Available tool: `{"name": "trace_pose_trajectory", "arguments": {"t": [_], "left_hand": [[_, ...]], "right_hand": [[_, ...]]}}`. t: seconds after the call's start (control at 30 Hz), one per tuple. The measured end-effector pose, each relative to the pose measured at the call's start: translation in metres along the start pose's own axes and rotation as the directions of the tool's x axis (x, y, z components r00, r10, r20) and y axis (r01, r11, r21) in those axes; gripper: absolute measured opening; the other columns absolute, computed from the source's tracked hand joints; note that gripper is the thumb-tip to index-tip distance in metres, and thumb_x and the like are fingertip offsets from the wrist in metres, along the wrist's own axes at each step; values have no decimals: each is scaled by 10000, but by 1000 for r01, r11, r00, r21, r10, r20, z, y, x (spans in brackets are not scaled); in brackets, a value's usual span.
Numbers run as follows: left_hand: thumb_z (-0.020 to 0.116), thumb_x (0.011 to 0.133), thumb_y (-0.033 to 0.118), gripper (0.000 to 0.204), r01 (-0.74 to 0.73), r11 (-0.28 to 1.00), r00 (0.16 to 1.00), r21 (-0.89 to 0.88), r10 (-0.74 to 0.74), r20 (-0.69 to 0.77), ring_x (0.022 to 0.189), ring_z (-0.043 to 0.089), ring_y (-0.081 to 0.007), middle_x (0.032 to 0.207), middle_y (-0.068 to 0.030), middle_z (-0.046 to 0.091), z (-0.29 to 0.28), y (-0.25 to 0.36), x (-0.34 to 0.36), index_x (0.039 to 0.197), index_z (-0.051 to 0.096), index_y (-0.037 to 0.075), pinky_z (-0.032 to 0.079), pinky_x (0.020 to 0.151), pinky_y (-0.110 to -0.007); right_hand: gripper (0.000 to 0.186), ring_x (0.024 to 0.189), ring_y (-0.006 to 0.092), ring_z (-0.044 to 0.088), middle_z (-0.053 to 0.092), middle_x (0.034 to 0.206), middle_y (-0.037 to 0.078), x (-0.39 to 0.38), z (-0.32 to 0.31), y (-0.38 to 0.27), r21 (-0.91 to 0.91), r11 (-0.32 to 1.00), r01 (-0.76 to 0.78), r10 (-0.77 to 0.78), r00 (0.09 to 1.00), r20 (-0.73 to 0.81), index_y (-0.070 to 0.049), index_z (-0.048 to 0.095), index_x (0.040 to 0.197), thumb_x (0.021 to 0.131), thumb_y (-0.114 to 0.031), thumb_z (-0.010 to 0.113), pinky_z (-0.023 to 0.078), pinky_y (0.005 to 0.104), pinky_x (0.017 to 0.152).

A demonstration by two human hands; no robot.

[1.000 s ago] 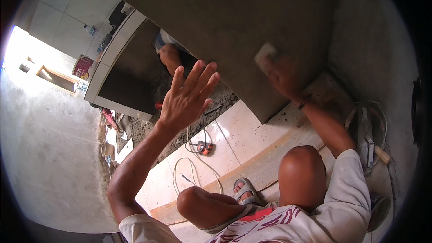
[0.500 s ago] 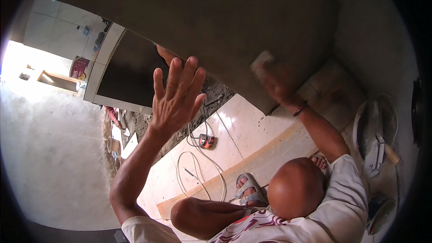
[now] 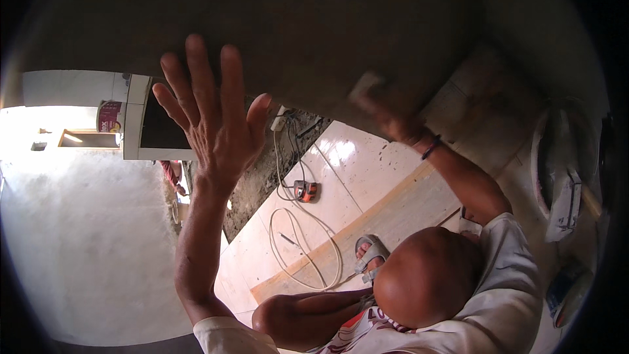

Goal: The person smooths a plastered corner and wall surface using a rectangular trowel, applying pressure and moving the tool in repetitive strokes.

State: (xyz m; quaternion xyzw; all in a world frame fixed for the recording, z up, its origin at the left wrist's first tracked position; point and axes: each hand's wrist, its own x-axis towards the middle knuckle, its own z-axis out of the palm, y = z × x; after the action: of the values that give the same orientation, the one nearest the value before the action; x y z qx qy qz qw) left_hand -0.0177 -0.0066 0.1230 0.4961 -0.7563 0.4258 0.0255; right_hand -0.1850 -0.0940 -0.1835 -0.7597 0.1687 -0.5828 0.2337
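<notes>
My left hand (image 3: 219,124) is raised with its fingers spread, holding nothing. Its fingertips overlap the broad dark grey surface (image 3: 308,19) above; contact cannot be made out. To the right, my right hand (image 3: 398,123), a dark band at its wrist, is closed around a small pale block (image 3: 367,85). Motion blur and shadow hide the block's exact kind, though it shows a light, flat-sided end. That hand is at the same dark surface, near its lower edge.
A wooden plank (image 3: 409,200) lies on pale floor tiles. Near it are a looped white cable (image 3: 340,249) and an orange-and-black device (image 3: 305,191). At right, a trowel-like tool (image 3: 565,216) leans in a round pan (image 3: 538,157). Another person's red sleeve (image 3: 171,172) shows at left.
The view has turned, shifting the background. My left hand appears farther left and higher, its fingers spread wider. My right hand and the pale block have shifted slightly left.
</notes>
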Motion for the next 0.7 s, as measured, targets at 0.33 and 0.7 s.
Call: {"name": "trace_pose_trajectory", "arguments": {"t": [0.33,0.7], "left_hand": [[501,926,561,677,-12,992,987,127,-9,161,1474,-2,-404,1598,-165,130,0,21,7,1494,345,227,9,1116,-649],[374,945,623,677,-208,928,954,308,123,273,1450,141,-430,1583,-166,180,3,21,22,1489,357,220,146,1099,-666]], "right_hand": [[603,1274,213,480,501,1392,49,68,17,-85,-369,929,21,-73,989,-127,-300,504,1376,816,-145,661,429,415,1042],[421,1186,247,534,538,1342,86,84,-11,-33,-351,936,-23,-97,942,-321,-131,546,1351,932,-109,576,426,391,1009]]}}
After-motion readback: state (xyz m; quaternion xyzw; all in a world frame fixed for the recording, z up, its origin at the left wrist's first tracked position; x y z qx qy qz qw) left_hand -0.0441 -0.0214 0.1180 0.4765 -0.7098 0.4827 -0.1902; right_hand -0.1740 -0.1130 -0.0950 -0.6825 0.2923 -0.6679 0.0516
